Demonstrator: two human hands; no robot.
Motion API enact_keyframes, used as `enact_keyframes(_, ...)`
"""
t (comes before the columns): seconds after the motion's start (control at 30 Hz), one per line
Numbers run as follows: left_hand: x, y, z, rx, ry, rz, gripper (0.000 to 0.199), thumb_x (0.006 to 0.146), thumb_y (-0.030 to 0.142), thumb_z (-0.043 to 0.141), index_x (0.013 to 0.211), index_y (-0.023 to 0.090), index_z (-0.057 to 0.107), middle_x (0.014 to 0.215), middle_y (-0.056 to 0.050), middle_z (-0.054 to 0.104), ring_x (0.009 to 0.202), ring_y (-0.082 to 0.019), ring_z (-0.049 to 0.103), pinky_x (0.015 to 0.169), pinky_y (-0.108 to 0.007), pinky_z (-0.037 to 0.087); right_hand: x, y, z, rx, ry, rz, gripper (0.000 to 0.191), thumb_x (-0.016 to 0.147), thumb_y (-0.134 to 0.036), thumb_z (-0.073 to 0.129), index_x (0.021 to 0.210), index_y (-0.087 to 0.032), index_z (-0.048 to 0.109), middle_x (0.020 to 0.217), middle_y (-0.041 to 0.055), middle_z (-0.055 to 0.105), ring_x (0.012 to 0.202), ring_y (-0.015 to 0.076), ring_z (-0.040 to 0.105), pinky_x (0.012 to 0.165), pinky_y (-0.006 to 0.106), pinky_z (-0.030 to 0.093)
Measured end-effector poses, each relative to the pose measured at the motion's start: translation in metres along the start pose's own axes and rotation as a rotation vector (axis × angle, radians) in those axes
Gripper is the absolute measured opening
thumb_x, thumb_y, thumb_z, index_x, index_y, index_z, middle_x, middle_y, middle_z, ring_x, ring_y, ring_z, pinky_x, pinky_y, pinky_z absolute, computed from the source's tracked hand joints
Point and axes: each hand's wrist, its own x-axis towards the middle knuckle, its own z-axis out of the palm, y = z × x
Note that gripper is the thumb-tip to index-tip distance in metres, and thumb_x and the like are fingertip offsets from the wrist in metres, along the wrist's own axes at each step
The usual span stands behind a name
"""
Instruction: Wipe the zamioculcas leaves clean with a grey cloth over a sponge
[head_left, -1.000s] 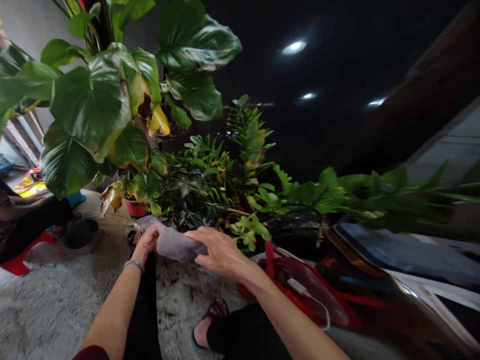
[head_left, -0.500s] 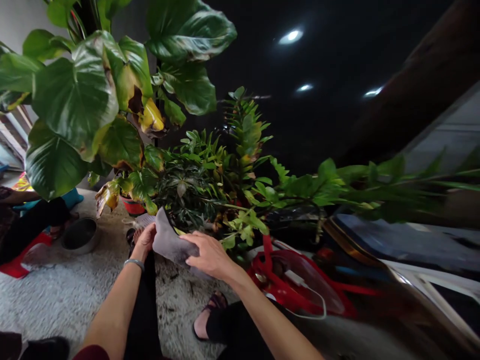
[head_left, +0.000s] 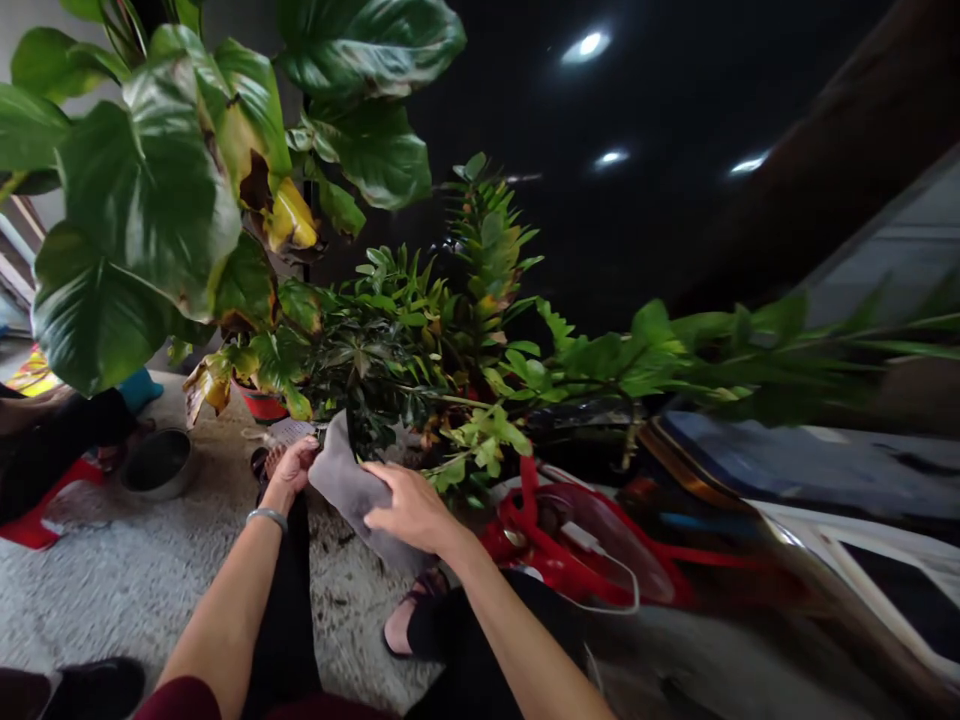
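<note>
A grey cloth (head_left: 346,492) is stretched between my two hands, low in front of the potted plants. My left hand (head_left: 296,465), with a bracelet at the wrist, is closed at the cloth's left edge. My right hand (head_left: 405,508) pinches the cloth from the right, thumb below and fingers on top. Part of the cloth hangs down past the right hand. Dark narrow leaves (head_left: 364,350) of a low plant come right up behind the cloth. Whatever lies under or behind the cloth is hidden.
A large-leaved plant (head_left: 150,190) rises at left from a red pot (head_left: 259,402). A grey basin (head_left: 159,465) and a red stool (head_left: 67,505) stand by another person's leg (head_left: 71,440). A red bag-like thing (head_left: 555,530) with a white cable lies at right.
The cloth has spread lower and its top has shifted slightly right. My right hand has moved a little left and stays gripped on it. The whole view has shifted slightly.
</note>
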Motion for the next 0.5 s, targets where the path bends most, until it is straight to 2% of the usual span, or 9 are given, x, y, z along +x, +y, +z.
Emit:
enact_keyframes(0.07, -0.003, 0.003, 0.002, -0.007, -0.007, -0.015, 0.023, 0.065, 0.014, 0.082, 0.072, 0.02, 0.061, 0.075, 0.0, 0.074, 0.07, -0.019, 0.069, 0.073, -0.031, 0.053, -0.021, 0.011, -0.016, 0.113, 0.127, -0.04, 0.068, 0.068, -0.024, 0.076, 0.136, -0.018, 0.075, 0.129, 0.0144, 0.078, 0.117, 0.0359, 0.073, 0.105, 0.048, 0.055)
enact_keyframes(0.13, -0.006, 0.006, 0.005, -0.009, -0.03, -0.033, 0.022, 0.067, 0.016, 0.081, 0.075, 0.02, 0.061, 0.094, -0.006, 0.08, 0.081, -0.024, 0.074, 0.076, -0.035, 0.056, -0.024, 0.016, -0.042, 0.209, 0.348, -0.036, 0.066, 0.071, -0.032, 0.076, 0.137, -0.019, 0.073, 0.132, 0.0134, 0.077, 0.118, 0.0344, 0.073, 0.106, 0.047, 0.055)
enact_keyframes(0.2, -0.009, 0.007, 0.01, -0.01, -0.049, -0.049, 0.021, 0.069, 0.016, 0.08, 0.076, 0.02, 0.061, 0.107, -0.01, 0.081, 0.088, -0.027, 0.076, 0.077, -0.037, 0.058, -0.006, 0.017, -0.062, 0.263, 0.552, 0.01, 0.069, 0.074, -0.04, 0.077, 0.139, -0.02, 0.07, 0.134, 0.0131, 0.076, 0.12, 0.0344, 0.072, 0.107, 0.048, 0.055)
enact_keyframes(0.27, -0.01, 0.007, 0.015, -0.009, -0.051, -0.059, 0.021, 0.071, 0.015, 0.079, 0.077, 0.021, 0.06, 0.108, -0.01, 0.081, 0.088, -0.027, 0.077, 0.077, -0.037, 0.058, 0.019, 0.015, -0.065, 0.283, 0.639, 0.088, 0.072, 0.074, -0.042, 0.077, 0.142, -0.019, 0.068, 0.134, 0.0135, 0.076, 0.121, 0.0347, 0.072, 0.108, 0.05, 0.054)
enact_keyframes(0.37, -0.009, 0.005, 0.016, -0.009, -0.047, -0.067, 0.022, 0.071, 0.015, 0.079, 0.078, 0.021, 0.059, 0.106, -0.01, 0.081, 0.085, -0.026, 0.077, 0.075, -0.037, 0.058, 0.036, 0.014, -0.032, 0.286, 0.513, 0.21, 0.069, 0.072, -0.033, 0.075, 0.139, -0.017, 0.069, 0.128, 0.0156, 0.079, 0.118, 0.0344, 0.074, 0.107, 0.05, 0.055)
enact_keyframes(0.43, -0.007, 0.003, 0.014, -0.015, -0.044, -0.062, 0.023, 0.07, 0.015, 0.079, 0.078, 0.021, 0.058, 0.098, -0.007, 0.08, 0.08, -0.023, 0.075, 0.074, -0.035, 0.058, 0.022, 0.015, 0.0, 0.303, 0.385, 0.189, 0.063, 0.071, -0.028, 0.073, 0.134, -0.016, 0.072, 0.126, 0.0155, 0.08, 0.117, 0.0341, 0.075, 0.107, 0.049, 0.056)
enact_keyframes(0.5, -0.007, 0.004, 0.011, -0.022, -0.038, -0.052, 0.024, 0.068, 0.014, 0.079, 0.076, 0.021, 0.058, 0.086, -0.003, 0.077, 0.073, -0.021, 0.073, 0.071, -0.033, 0.058, -0.001, 0.017, 0.021, 0.349, 0.321, 0.123, 0.059, 0.072, -0.027, 0.072, 0.13, -0.019, 0.073, 0.124, 0.0131, 0.08, 0.115, 0.0333, 0.075, 0.106, 0.048, 0.057)
